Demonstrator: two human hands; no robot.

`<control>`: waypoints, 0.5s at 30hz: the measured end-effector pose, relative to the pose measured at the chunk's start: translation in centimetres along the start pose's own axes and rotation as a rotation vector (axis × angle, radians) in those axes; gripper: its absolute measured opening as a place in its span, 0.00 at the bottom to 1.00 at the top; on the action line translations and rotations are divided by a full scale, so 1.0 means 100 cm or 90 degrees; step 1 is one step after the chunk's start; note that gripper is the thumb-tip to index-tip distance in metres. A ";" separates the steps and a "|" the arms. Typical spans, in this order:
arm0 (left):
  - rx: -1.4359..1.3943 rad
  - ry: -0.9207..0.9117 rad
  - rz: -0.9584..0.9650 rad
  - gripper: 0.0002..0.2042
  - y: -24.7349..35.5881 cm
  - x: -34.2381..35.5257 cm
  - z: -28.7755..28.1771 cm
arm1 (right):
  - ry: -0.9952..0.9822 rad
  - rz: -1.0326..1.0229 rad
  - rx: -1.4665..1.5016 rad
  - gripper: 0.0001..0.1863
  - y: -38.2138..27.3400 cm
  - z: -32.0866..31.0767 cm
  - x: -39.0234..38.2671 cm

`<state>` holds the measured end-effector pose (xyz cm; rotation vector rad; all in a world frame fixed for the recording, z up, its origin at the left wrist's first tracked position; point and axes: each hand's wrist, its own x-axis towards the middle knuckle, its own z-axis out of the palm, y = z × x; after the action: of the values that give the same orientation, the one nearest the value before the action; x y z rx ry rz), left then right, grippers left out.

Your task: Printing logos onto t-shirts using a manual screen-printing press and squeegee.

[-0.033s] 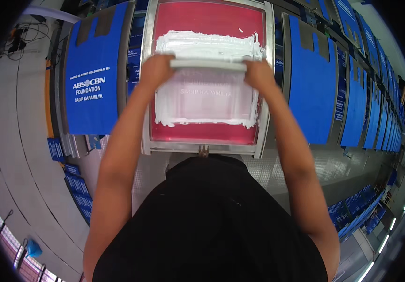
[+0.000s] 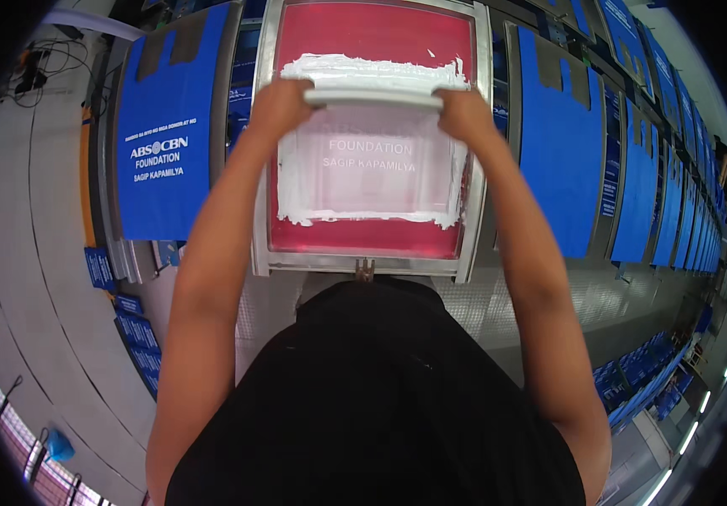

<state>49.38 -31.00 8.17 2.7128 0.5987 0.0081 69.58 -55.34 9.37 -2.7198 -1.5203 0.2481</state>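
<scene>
My left hand and my right hand are closed around opposite ends of a long pale squeegee. It lies crosswise on a silk-screen frame with silvery metal rails. The screen's red border surrounds a whitish printing area. Thick white ink is banked beyond the squeegee, and ragged white ink edges run along the sides and the near end. Nearer me, pale lettering shows through a thinly coated mesh. The squeegee's blade is hidden under its grip.
A blue panel with white printing lies on my left. More blue panels run in a row on my right. A metal clamp sits at the frame's near edge, close to my body. Cables lie at the far left.
Both hands and the squeegee have moved a little farther from me across the screen. More of the lettering on the mesh is uncovered, and the band of white ink beyond the squeegee looks narrower.
</scene>
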 end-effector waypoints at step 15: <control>-0.028 0.053 -0.010 0.14 0.002 -0.065 0.027 | -0.022 0.013 -0.017 0.20 -0.023 0.024 -0.063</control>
<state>43.76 -34.74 6.19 2.6762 0.6359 0.1295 64.09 -59.62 8.04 -2.7670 -1.5164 0.2782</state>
